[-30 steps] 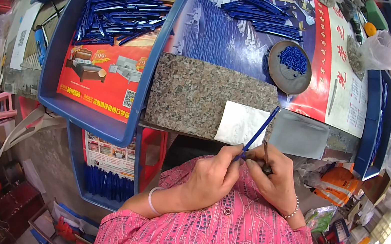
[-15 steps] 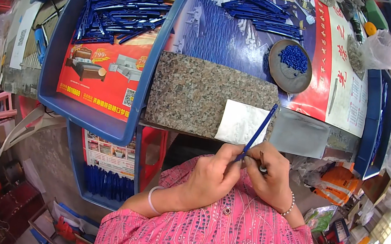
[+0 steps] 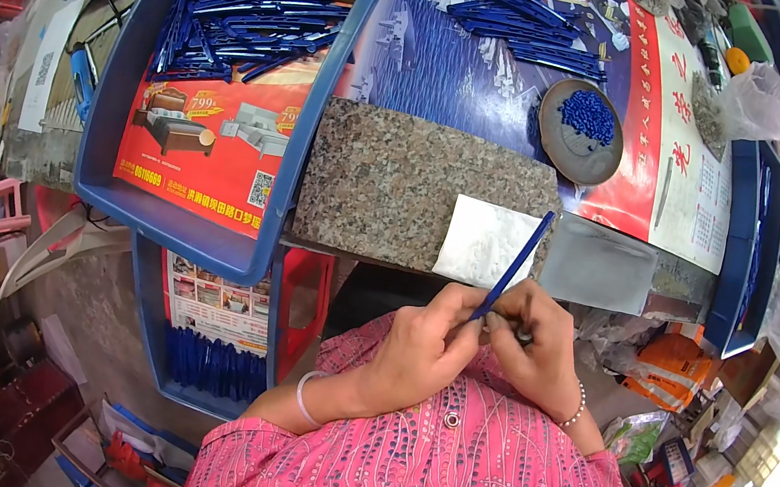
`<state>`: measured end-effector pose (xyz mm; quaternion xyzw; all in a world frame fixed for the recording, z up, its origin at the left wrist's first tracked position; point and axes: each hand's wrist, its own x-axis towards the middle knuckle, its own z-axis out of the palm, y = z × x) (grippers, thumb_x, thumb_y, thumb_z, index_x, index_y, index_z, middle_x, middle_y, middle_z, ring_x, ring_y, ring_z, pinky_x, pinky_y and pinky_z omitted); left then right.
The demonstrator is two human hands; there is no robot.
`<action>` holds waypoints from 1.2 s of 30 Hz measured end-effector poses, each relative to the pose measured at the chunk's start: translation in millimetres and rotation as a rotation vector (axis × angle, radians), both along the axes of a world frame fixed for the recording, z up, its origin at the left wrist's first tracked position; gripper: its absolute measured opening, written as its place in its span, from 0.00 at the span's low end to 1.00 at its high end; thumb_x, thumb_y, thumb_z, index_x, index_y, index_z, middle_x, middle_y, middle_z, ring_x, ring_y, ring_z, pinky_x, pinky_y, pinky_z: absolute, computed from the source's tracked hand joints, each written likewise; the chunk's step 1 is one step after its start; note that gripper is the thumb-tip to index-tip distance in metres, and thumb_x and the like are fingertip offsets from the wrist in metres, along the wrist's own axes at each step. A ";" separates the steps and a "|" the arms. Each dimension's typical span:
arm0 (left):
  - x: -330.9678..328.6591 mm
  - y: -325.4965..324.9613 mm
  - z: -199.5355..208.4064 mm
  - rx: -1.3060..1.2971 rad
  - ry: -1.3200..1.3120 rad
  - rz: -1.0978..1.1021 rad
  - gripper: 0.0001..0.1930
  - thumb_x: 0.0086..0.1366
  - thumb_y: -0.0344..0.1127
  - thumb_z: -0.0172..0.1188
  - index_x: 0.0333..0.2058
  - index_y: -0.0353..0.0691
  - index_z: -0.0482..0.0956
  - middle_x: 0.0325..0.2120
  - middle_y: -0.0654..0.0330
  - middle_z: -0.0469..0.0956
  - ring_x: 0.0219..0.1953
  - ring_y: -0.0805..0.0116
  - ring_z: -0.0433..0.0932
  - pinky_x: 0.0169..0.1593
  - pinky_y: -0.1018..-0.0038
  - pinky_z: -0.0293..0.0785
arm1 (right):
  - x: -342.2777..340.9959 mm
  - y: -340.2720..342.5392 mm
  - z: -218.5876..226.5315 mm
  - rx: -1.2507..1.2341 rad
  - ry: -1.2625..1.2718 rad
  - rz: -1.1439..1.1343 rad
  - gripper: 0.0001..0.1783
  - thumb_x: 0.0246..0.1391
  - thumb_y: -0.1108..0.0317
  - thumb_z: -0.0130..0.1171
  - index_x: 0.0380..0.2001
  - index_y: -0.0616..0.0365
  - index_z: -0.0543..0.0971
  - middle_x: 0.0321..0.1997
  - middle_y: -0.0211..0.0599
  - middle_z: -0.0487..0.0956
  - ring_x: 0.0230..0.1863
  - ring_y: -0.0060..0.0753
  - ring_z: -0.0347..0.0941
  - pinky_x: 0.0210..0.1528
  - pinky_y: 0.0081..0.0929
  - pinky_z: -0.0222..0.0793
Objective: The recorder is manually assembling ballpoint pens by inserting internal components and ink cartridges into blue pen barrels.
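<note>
My left hand [image 3: 422, 347] pinches the lower end of a slim, glossy blue strip [image 3: 517, 263], which slants up and away to the right. Against it, my right hand [image 3: 541, 345] is closed, its thumb and fingertips meeting the strip's lower end. A small dark rod-like tool [image 3: 524, 335] with a shiny end sits in the right fingers; most of it is hidden. Just beyond the hands, a white pad [image 3: 481, 242] lies on a speckled stone slab [image 3: 390, 178]. A round dish [image 3: 605, 172] farther off holds small blue beads [image 3: 586, 115].
A blue tray [image 3: 294, 154] heaped with blue strips [image 3: 255, 2] stands to the left. More strips [image 3: 523, 27] lie at the far side. A grey plate [image 3: 598, 267] borders the white pad. Below the table edge, another blue tray [image 3: 151, 324] holds strips.
The hands stay together on the blue strip with barely any shift. My right fingers have curled slightly, so less of the dark tool shows.
</note>
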<state>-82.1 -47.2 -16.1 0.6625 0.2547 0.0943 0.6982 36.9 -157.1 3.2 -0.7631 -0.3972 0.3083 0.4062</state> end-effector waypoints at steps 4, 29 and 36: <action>-0.9 -0.4 -4.1 0.211 0.001 -0.063 0.12 0.58 0.23 0.53 0.42 0.31 0.70 0.22 0.51 0.78 0.25 0.68 0.80 0.27 0.77 0.73 | -0.2 3.1 0.4 -0.068 0.289 -0.133 0.04 0.44 0.77 0.56 0.23 0.64 0.71 0.21 0.39 0.67 0.19 0.31 0.66 0.23 0.21 0.60; -4.1 -0.7 -3.9 0.310 -0.051 -0.082 0.15 0.56 0.21 0.53 0.43 0.30 0.68 0.24 0.50 0.77 0.23 0.61 0.79 0.25 0.71 0.72 | -6.3 4.5 11.9 -0.035 -0.140 0.009 0.09 0.39 0.79 0.57 0.27 0.62 0.70 0.25 0.41 0.70 0.23 0.45 0.70 0.24 0.33 0.65; -5.8 -2.1 -3.3 0.304 -0.063 -0.093 0.14 0.57 0.23 0.52 0.43 0.31 0.65 0.21 0.44 0.73 0.24 0.48 0.77 0.26 0.61 0.72 | -2.2 5.8 11.3 -0.083 0.055 -0.022 0.06 0.43 0.78 0.55 0.26 0.63 0.70 0.22 0.40 0.67 0.21 0.38 0.64 0.24 0.29 0.61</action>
